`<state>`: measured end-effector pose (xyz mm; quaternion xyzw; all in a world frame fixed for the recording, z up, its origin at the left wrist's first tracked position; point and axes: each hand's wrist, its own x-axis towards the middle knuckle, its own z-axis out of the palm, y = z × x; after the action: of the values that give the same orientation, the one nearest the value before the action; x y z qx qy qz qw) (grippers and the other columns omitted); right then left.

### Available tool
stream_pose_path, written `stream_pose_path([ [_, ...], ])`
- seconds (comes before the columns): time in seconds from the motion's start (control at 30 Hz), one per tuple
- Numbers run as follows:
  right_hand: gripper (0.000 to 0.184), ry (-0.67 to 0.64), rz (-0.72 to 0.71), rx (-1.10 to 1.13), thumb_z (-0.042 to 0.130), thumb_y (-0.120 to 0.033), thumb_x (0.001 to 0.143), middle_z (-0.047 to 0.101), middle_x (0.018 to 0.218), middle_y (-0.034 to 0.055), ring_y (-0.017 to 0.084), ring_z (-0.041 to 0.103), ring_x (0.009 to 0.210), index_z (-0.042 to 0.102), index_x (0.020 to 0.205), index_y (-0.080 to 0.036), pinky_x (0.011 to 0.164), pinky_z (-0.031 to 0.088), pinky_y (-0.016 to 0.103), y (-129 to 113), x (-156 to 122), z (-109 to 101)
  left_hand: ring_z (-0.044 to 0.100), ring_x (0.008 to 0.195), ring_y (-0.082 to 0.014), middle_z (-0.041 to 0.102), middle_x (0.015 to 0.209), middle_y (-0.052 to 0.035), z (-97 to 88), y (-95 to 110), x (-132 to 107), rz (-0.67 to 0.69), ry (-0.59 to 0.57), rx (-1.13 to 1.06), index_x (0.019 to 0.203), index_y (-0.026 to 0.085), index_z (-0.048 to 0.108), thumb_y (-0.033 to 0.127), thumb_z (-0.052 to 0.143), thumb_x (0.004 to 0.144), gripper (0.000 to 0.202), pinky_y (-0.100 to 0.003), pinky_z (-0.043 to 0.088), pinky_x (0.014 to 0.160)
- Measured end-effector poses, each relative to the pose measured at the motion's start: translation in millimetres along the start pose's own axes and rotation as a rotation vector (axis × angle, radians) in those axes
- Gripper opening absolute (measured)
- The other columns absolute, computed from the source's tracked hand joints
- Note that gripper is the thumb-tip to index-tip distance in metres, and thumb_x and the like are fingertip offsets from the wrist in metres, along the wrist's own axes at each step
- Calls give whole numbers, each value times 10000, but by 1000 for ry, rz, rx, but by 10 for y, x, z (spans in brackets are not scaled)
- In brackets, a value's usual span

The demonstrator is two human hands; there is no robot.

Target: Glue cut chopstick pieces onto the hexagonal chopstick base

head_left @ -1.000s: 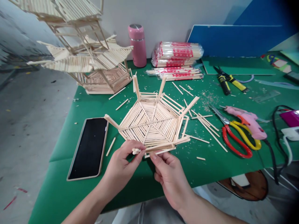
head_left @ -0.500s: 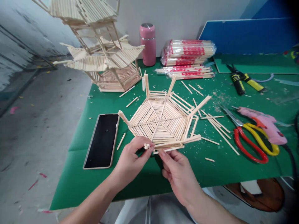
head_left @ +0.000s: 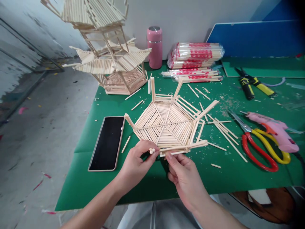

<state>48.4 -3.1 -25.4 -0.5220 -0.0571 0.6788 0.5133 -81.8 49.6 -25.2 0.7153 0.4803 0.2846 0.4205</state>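
A six-sided base made of wooden sticks (head_left: 164,122) lies in front of me, with stick posts rising or leaning out at its corners. My left hand (head_left: 140,160) is closed at the near left corner, thumb and forefinger pinching a post there; the post's bundled ends (head_left: 152,150) poke out above the fingers. At the near edge, my right hand (head_left: 183,175) pinches a thin wooden stick (head_left: 176,153) between thumb and fingers. That stick lies along the base's rim, under a longer leaning post (head_left: 196,145). Whether it touches the rim all along cannot be made out.
A stick-built pagoda (head_left: 119,60) stands at the back left, near a pink flask (head_left: 154,47) and wrapped chopsticks (head_left: 195,55). A phone (head_left: 106,143) lies left. To the right are scissors (head_left: 258,143), a pink glue gun (head_left: 274,127), pliers (head_left: 254,84) and loose sticks (head_left: 227,135).
The whole view has shifted slightly, so things appear a little farther right. Both hands keep their grips at the near edge, with hardly any movement against the base.
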Motion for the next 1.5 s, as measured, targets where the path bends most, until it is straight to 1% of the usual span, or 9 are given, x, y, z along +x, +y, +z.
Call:
stream_pose_path([
  [0.23, 254, -19, -1, 2, 697, -358, 646, 273, 462, -109, 29, 155, 418, 545, 661, -155, 385, 123, 191, 1, 9, -5, 568, 835, -165, 599, 874, -54, -38, -1, -44, 9, -18, 32, 885, 164, 577, 99, 515, 736, 173, -294, 448, 762],
  [0.33, 263, -22, -1, -5, 694, -352, 655, 269, 464, -109, 28, 162, 420, 525, 639, -150, 387, 127, 193, 5, 9, -12, 537, 866, -167, 568, 924, -53, -43, 37, -154, -5, 136, 98, 979, 174, 526, 91, 556, 702, 290, -290, 431, 769],
  [0.4, 279, -19, -3, -20, 687, -357, 665, 261, 462, -109, 27, 167, 419, 505, 618, -150, 389, 133, 194, 15, 8, -23, 521, 758, -149, 544, 811, -26, -19, 81, -257, -26, 248, 104, 860, 176, 529, 125, 577, 709, 167, -262, 428, 673],
  [0.53, 309, -23, -3, -26, 679, -370, 672, 254, 451, -111, 28, 175, 415, 470, 596, -156, 393, 139, 197, 31, 5, -45, 482, 569, -110, 515, 623, 5, 120, 186, -429, -220, 153, -146, 633, 163, 548, 202, 565, 751, 125, -222, 392, 516],
  [0.67, 309, -33, 18, -11, 696, -368, 650, 262, 437, -113, 24, 180, 408, 483, 595, -151, 390, 142, 194, 18, 0, -45, 479, 481, -79, 576, 607, 6, 294, 251, -437, -543, 215, -556, 847, 138, 628, 266, 642, 695, 199, -194, 395, 463],
  [0.77, 290, -39, 37, -7, 703, -371, 638, 294, 435, -112, 16, 182, 397, 525, 629, -141, 387, 139, 189, 1, -1, -44, 460, 446, -51, 591, 601, 3, 373, 273, -371, -649, 275, -767, 872, 121, 644, 273, 687, 652, 271, -168, 372, 441],
  [1.2, 261, -141, 84, -167, 633, -396, 710, 319, 456, -95, 27, 185, 409, 565, 685, -145, 394, 139, 187, -30, -86, -181, 417, 437, -41, 535, 494, 34, 501, 264, -324, -617, 422, -889, 752, 112, 663, 222, 696, 650, 154, -159, 343, 438],
  [1.37, 241, -129, -232, -557, 553, -383, 781, 355, 522, -63, 58, 278, 465, 553, 689, -160, 414, 234, 187, -107, -175, -262, 425, 445, -43, 536, 490, 38, 535, 225, -370, -549, 432, -837, 749, 124, 658, 229, 680, 675, 130, -163, 365, 463],
  [1.5, 208, -210, -566, -845, 497, -273, 827, 522, 669, -15, 92, 448, 557, 585, 998, -195, 518, 383, 202, -187, -189, -199, 443, 448, -64, 533, 486, 42, 548, 215, -392, -449, 442, -704, 733, 151, 663, 239, 663, 684, 101, -174, 393, 451],
])
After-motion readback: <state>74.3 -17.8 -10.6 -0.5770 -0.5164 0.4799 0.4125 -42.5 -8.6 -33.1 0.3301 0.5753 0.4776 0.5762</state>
